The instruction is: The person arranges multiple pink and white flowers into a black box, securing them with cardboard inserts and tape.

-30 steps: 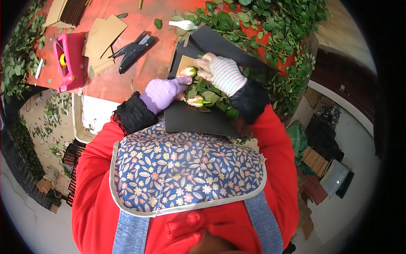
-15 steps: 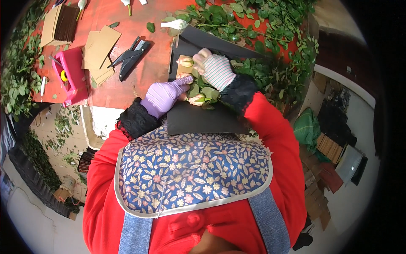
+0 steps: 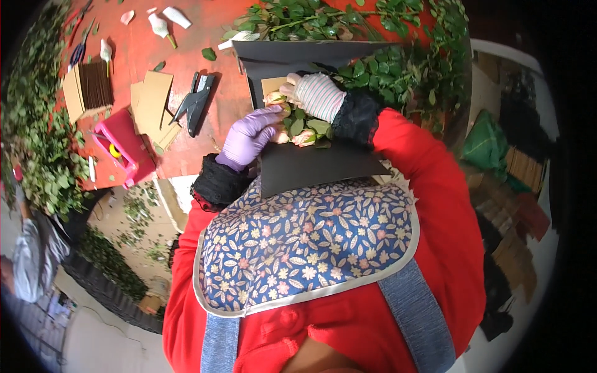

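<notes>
Hands: left [image 3: 249,138], right [image 3: 317,96] both closed on rose bunch [image 3: 297,124] | between them, over black sheet [image 3: 311,166]

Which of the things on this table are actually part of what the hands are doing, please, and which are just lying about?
In hand:
- left hand in a purple glove, touching the pale pink rosebuds
- right hand in a striped glove, on the same rosebuds
- black paper sheet under the rosebuds

Lying about:
- black clippers
- brown card pieces
- pink box
- leafy stems
</notes>
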A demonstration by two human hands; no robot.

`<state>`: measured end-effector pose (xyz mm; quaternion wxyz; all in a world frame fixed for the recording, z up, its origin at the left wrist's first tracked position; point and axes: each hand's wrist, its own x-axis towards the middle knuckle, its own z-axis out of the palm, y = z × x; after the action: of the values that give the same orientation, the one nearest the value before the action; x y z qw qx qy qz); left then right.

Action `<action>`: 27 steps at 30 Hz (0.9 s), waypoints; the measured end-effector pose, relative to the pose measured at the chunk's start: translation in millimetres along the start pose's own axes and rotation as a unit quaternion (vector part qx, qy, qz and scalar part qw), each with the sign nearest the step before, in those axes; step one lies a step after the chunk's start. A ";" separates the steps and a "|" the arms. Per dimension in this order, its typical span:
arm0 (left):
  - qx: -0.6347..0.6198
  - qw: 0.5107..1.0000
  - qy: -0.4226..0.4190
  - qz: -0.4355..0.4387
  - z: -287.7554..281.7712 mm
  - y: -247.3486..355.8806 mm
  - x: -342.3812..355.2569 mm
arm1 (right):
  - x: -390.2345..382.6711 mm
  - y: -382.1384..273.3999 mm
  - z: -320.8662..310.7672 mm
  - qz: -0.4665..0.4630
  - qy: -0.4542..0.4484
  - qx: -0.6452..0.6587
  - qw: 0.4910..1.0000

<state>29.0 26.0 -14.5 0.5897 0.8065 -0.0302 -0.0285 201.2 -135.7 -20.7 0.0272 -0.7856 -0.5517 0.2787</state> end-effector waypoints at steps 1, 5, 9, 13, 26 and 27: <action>-0.031 0.998 0.043 -0.018 -4.2 -2.7 -0.2 | -1.0 -2.3 -4.9 0.000 0.005 0.027 1.000; 0.012 0.990 0.133 -0.054 -13.8 6.3 12.3 | 4.1 9.0 29.0 0.061 0.060 0.102 0.991; 0.171 0.983 0.065 0.010 0.8 11.6 23.2 | 9.1 -0.1 9.3 0.093 0.000 0.096 0.991; 0.167 0.984 0.052 -0.039 19.1 -1.5 19.4 | 5.9 6.7 18.5 0.044 0.030 0.068 0.996; 0.209 0.976 0.013 -0.061 13.5 15.0 32.0 | -61.7 -24.3 -39.2 0.009 -0.226 -0.096 0.969; 0.217 0.972 -0.017 -0.093 13.3 15.2 30.4 | -61.3 -23.4 -36.3 -0.001 -0.193 -0.003 0.981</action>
<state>57.9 6.3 -4.4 0.3948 0.9139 0.0296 -0.0894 183.8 -171.0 43.1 -0.0816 -0.7169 -0.5480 0.4232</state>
